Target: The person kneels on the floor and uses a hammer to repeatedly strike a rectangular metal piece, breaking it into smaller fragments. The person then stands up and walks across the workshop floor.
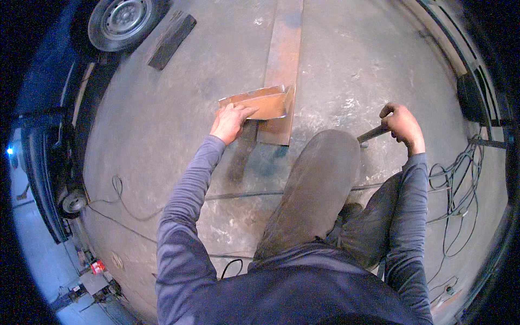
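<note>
My left hand point(230, 120) grips the near left edge of a bent piece of rusty orange sheet metal point(268, 106), thumb on top and fingers along its rim. The piece is tilted, with a fold along its length and bright, jagged edges. It lies over the near end of a long, flat steel strip point(283, 57) on the floor. To the right of my raised knee point(330, 157), my right hand point(402, 125) is closed round the handle of what looks like a hammer point(372, 134). Its far end hangs beside the knee and is hard to make out.
Cables point(238, 194) cross the concrete floor in front of me, and a tangled coil point(457, 179) lies at right. A dark block point(172, 42) and a vehicle wheel point(122, 21) are at the far left. A metal frame point(487, 103) runs along the right.
</note>
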A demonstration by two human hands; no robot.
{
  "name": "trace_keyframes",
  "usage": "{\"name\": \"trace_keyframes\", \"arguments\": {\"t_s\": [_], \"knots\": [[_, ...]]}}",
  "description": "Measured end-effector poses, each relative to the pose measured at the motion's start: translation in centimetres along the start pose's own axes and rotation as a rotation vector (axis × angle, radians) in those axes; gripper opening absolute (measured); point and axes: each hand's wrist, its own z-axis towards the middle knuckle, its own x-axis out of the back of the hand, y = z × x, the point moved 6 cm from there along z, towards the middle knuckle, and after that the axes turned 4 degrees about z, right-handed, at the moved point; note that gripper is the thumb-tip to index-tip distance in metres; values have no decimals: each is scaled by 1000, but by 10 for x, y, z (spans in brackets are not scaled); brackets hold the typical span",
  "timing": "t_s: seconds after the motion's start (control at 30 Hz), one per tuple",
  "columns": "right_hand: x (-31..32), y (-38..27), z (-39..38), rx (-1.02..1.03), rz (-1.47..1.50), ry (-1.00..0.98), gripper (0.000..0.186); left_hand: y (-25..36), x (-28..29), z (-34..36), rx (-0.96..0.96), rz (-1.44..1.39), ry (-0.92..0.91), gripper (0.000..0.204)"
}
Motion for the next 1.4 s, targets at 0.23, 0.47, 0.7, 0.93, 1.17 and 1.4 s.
{"name": "trace_keyframes", "arguments": {"t_s": [0.23, 0.47, 0.7, 0.93, 1.17, 1.4], "knots": [[2, 8, 8, 13, 22, -4, 23, 22, 0, 8, -80, 40, 19, 61], [-1, 1, 6, -12, 23, 1, 25, 14, -5, 5, -65, -3, 24, 63], [2, 5, 8, -15, 26, -8, 26, 16, -4, 3, -71, -17, 13, 63], [2, 3, 10, -9, 25, -7, 25, 9, -4, 12, -68, 5, 6, 59], [0, 6, 13, -3, 30, 2, 23, 10, 0, 22, -84, 21, 1, 54], [-2, 2, 10, -12, 41, -8, 22, 8, -5, 17, -97, 7, 26, 54]]}}
